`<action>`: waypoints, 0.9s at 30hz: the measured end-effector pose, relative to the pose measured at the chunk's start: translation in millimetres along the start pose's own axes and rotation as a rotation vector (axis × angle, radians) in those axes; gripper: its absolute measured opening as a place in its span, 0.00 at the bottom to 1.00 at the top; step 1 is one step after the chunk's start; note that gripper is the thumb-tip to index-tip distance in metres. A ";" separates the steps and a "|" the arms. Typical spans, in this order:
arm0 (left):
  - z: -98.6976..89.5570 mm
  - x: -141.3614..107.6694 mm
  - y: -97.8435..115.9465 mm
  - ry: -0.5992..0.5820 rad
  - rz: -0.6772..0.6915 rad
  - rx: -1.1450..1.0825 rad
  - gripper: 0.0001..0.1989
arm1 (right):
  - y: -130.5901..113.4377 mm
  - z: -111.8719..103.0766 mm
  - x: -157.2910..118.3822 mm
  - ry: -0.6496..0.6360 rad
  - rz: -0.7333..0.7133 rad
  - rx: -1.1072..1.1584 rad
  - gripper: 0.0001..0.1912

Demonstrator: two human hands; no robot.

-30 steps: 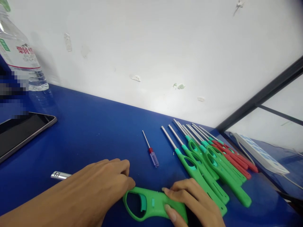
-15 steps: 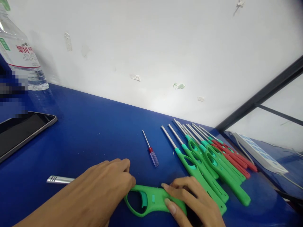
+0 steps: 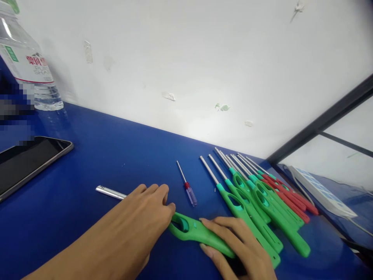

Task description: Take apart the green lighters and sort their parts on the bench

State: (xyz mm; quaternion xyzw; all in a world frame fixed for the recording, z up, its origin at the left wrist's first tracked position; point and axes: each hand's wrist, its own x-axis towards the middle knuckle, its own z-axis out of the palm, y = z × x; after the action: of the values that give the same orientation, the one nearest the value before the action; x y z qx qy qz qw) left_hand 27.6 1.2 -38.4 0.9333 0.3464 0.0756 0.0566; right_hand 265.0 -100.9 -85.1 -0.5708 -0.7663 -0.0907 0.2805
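A green lighter [image 3: 201, 233] with a silver metal tube lies between my two hands, above the blue table. My left hand [image 3: 145, 217] is closed around its neck, where the tube meets the green body; the tube's tip shows to the left of the knuckles. My right hand [image 3: 239, 245] grips the handle end, with thumb below and fingers above. Just beyond the hands is a small screwdriver [image 3: 190, 194] with a clear purple and red handle. Right of it, several green lighters [image 3: 247, 217] lie side by side, tubes pointing away.
Several red lighters [image 3: 294, 198] lie at the right end of the row. A power strip [image 3: 323, 192] is beyond them, near a dark metal frame [image 3: 309, 124]. At the left are a phone [image 3: 32, 163] and a water bottle [image 3: 35, 74]. A white wall borders the blue table [image 3: 116, 147].
The held lighter has turned, its tube tip moving up and to the right and its body tilting. My left hand has moved slightly up and right with it.
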 end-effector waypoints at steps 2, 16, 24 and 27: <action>-11.6 9.1 7.3 -0.088 0.013 0.047 0.20 | 0.6 -1.3 0.1 0.002 0.007 0.004 0.16; 18.8 7.4 -8.4 0.179 0.181 0.051 0.10 | 1.2 -4.7 -1.5 0.025 0.069 0.030 0.12; 26.2 -5.3 -35.3 0.340 0.102 0.158 0.18 | 4.7 -6.6 -2.6 0.031 0.076 0.015 0.11; 25.9 -7.4 -55.1 0.252 0.034 0.114 0.18 | 4.7 -6.8 -3.8 0.032 0.080 0.007 0.11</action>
State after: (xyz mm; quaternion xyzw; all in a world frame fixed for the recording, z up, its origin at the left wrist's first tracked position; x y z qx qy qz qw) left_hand -8.4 36.5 -73.3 0.9238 0.3389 0.1735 -0.0418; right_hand 272.3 -105.6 -82.4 -0.5984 -0.7388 -0.0859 0.2980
